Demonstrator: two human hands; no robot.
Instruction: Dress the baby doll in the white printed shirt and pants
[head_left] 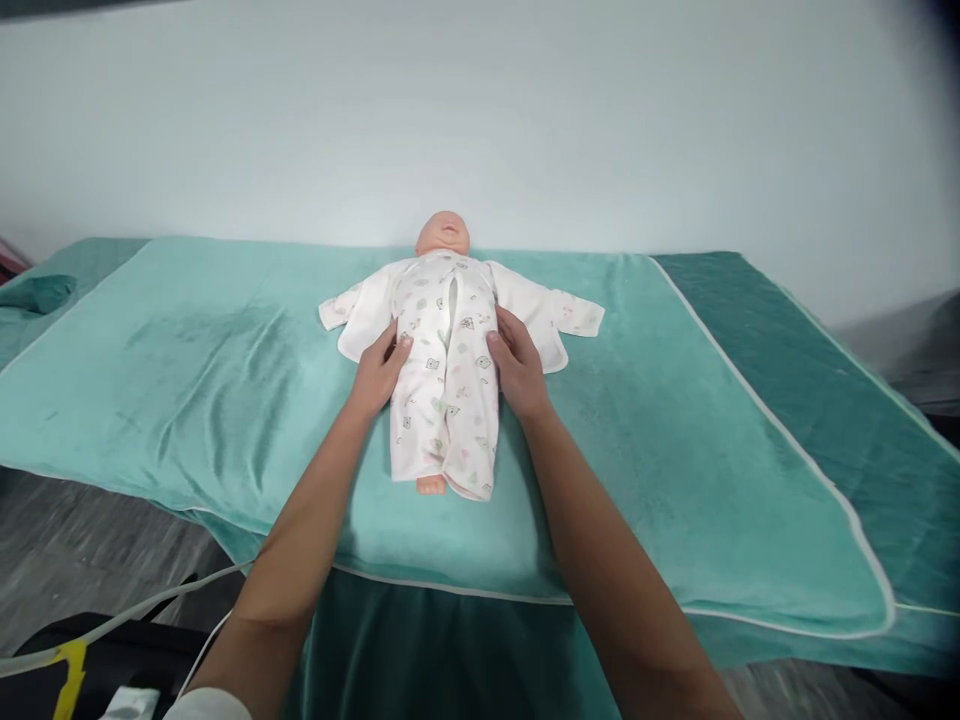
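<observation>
Both thumbs touch soft printed trousers (466,400), left hand (381,370) and right hand (520,368) half-curled, whether pinching I can't tell; the smooth doll (443,233) lies head at the plush blanket's (660,470) far edge.

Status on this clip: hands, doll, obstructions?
Left hand, right hand: at opposite sides of the doll; firmness of grip unclear. Doll dressed, face-up on green blanket, one foot showing. No obstruction seen between hands and doll.
</observation>
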